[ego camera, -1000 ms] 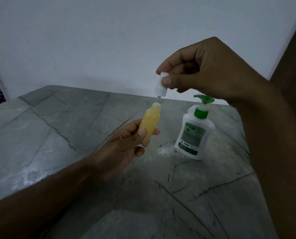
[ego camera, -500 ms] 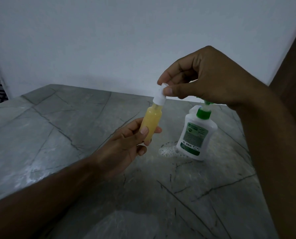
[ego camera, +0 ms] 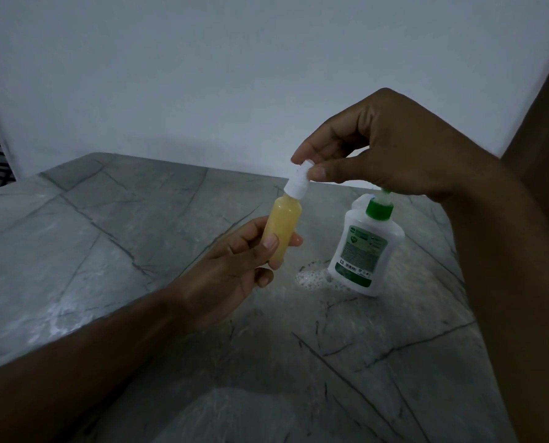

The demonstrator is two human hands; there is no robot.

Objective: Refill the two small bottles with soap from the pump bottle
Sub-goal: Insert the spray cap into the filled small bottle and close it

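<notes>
Head view shows the left hand (ego camera: 231, 270) gripping a small translucent plastic bottle filled with yellow soap (ego camera: 281, 231). Its fingers (ego camera: 268, 246) curl round the lower half of the body, and the bottle is held off the grey marble-patterned worktop (ego camera: 113, 251), tilted slightly with the neck toward the right hand. This grip leaves the neck free and probably braces the body against twisting.

Right hand (ego camera: 391, 155) is poised above the neck and pinches the white plastic screw cap (ego camera: 297, 180) between thumb and forefinger. The cap sits on the neck; whether it is fully threaded cannot be determined. Judged from this arrangement, the step in hand is closing the filled bottle, and the pinch suits turning the small cap.

White pump bottle with a green collar and green label (ego camera: 364, 247) stands on the worktop just behind and to the right of the small bottle, below the right wrist, which hides most of its pump head. A patch of white foam (ego camera: 311, 278) lies on the worktop, touching its base, so the surface there is likely slippery.

Only one small bottle is in view.
</notes>
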